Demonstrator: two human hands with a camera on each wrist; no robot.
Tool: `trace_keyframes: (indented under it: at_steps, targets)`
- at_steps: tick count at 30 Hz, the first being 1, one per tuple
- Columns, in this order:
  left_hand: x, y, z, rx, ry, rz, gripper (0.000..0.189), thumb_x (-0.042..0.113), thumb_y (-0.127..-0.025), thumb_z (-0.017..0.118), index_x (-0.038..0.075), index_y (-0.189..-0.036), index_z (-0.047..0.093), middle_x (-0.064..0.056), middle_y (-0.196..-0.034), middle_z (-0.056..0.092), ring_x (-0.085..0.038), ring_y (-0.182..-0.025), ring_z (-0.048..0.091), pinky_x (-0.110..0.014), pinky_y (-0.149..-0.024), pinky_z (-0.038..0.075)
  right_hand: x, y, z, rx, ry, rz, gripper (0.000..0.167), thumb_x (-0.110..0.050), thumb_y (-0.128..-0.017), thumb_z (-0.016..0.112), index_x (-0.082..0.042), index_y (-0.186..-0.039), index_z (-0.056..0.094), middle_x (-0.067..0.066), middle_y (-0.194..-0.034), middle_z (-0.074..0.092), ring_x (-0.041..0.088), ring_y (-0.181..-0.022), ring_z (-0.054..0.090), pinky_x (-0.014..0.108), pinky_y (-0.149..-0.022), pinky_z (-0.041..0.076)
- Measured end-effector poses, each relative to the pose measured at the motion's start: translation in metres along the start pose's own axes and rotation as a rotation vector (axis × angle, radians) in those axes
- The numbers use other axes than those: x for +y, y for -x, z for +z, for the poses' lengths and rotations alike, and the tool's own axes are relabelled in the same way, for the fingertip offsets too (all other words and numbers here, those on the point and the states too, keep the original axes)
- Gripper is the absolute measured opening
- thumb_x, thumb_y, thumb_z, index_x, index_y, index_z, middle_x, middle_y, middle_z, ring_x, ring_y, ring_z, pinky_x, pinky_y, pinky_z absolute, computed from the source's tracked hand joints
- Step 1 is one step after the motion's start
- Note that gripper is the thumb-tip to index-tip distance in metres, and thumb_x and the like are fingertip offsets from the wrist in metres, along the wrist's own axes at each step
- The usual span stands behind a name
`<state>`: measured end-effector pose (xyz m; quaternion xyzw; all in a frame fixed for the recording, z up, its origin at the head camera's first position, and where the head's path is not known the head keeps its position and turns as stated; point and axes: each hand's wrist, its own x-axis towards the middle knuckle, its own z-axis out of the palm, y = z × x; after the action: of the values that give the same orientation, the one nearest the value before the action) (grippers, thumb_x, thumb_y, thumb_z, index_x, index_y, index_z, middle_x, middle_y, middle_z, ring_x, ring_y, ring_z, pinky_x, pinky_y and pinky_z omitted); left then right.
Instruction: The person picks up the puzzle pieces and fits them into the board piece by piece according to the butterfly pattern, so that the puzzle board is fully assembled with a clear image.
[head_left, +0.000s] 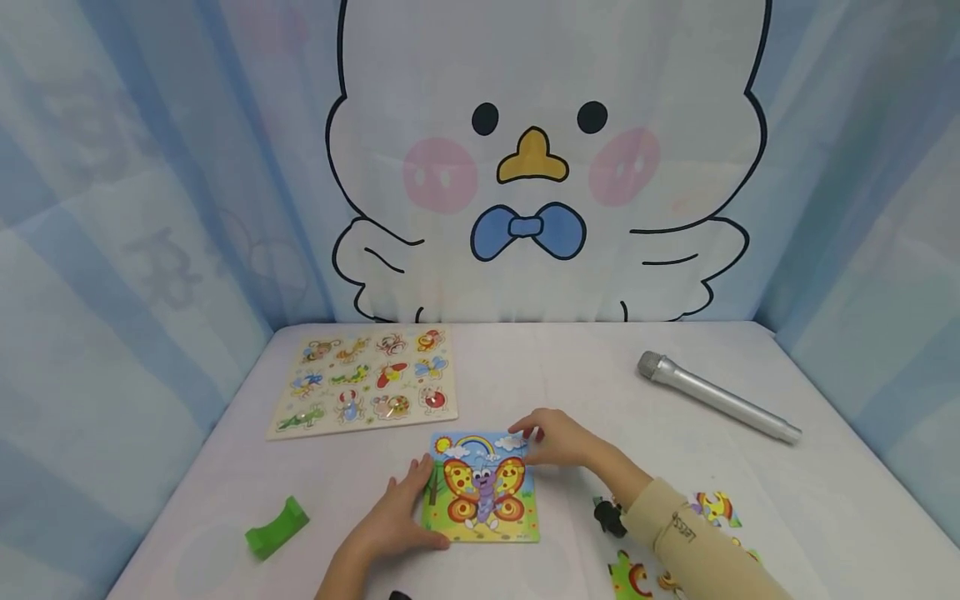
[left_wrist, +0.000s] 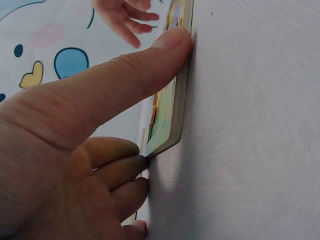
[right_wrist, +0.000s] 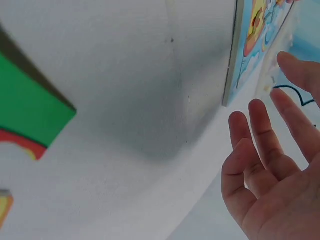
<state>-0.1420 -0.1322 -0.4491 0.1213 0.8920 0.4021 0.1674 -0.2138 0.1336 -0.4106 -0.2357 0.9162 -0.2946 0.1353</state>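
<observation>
A square butterfly jigsaw puzzle [head_left: 486,487] lies flat on the white table, its picture looking whole. My left hand [head_left: 392,518] spans its left side: the straight thumb presses along the near edge by the corner, and the other fingers lie at the left edge. In the left wrist view that thumb [left_wrist: 172,40] overlaps the edge of the puzzle board [left_wrist: 176,107]. Over the puzzle's far right corner is my right hand [head_left: 564,439], fingers spread and loosely bent. The right wrist view shows these fingers [right_wrist: 267,132] apart from the board, with nothing between them.
A wooden insect peg board [head_left: 375,387] lies at the back left. A silver microphone [head_left: 720,398] rests at the back right, and a green curved block [head_left: 277,528] at the front left. Loose puzzle pieces [head_left: 628,575] and a small black object [head_left: 609,517] lie around the right forearm.
</observation>
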Motion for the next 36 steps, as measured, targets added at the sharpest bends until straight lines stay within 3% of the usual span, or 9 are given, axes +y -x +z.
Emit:
trace_keyframes:
  at_steps: [5,13,22,28,31,36]
  targets:
    - [0.0,0.0,0.001,-0.002,0.008,-0.002,0.113,0.03,-0.054,0.086,-0.004,-0.142,0.022,-0.023,-0.147,0.018,-0.039,-0.135,0.011,-0.056,-0.108,0.0,0.005,0.016,-0.011,0.012,-0.036,-0.037,0.039,-0.01,-0.076,0.072,-0.004,-0.113,0.063,0.009,-0.098,0.06,0.024,-0.087,0.055,0.029,-0.069,0.047]
    - [-0.001,0.0,0.001,0.001,-0.005,0.01,0.113,0.031,-0.055,0.085,-0.004,-0.142,0.022,-0.023,-0.147,0.018,-0.038,-0.136,0.012,-0.056,-0.108,0.001,0.011,0.045,-0.021,0.012,-0.047,-0.072,0.04,-0.011,-0.076,0.073,-0.003,-0.113,0.062,0.01,-0.1,0.061,0.025,-0.086,0.054,0.038,-0.07,0.05]
    - [0.001,-0.004,0.001,0.007,-0.011,-0.003,0.113,0.031,-0.054,0.086,-0.004,-0.142,0.023,-0.022,-0.147,0.019,-0.038,-0.136,0.012,-0.055,-0.109,0.001,0.027,0.08,-0.028,-0.038,-0.032,0.021,0.042,-0.015,-0.074,0.075,-0.007,-0.113,0.063,0.004,-0.101,0.06,0.021,-0.086,0.051,0.035,-0.069,0.048]
    - [0.002,-0.004,0.0,0.012,-0.013,-0.02,0.114,0.03,-0.054,0.086,-0.003,-0.142,0.022,-0.023,-0.147,0.018,-0.038,-0.135,0.013,-0.056,-0.108,0.001,0.04,0.102,-0.028,-0.06,-0.043,0.028,0.042,-0.019,-0.073,0.076,-0.007,-0.112,0.064,0.001,-0.1,0.059,0.019,-0.083,0.051,0.027,-0.062,0.045]
    - [0.002,-0.004,0.0,0.012,-0.013,-0.021,0.113,0.029,-0.055,0.086,-0.004,-0.142,0.022,-0.023,-0.147,0.018,-0.038,-0.136,0.013,-0.055,-0.109,0.001,0.045,0.108,-0.027,-0.061,-0.012,0.052,0.043,-0.02,-0.071,0.077,-0.008,-0.11,0.064,-0.001,-0.098,0.058,0.016,-0.08,0.049,0.025,-0.06,0.043]
    - [0.0,-0.003,0.0,0.008,-0.017,-0.012,0.113,0.029,-0.055,0.086,-0.005,-0.142,0.022,-0.023,-0.147,0.019,-0.038,-0.135,0.013,-0.056,-0.108,0.002,0.051,0.115,-0.023,-0.057,0.1,0.109,0.044,-0.02,-0.066,0.08,-0.013,-0.107,0.066,-0.005,-0.097,0.057,0.013,-0.082,0.051,0.031,-0.07,0.048]
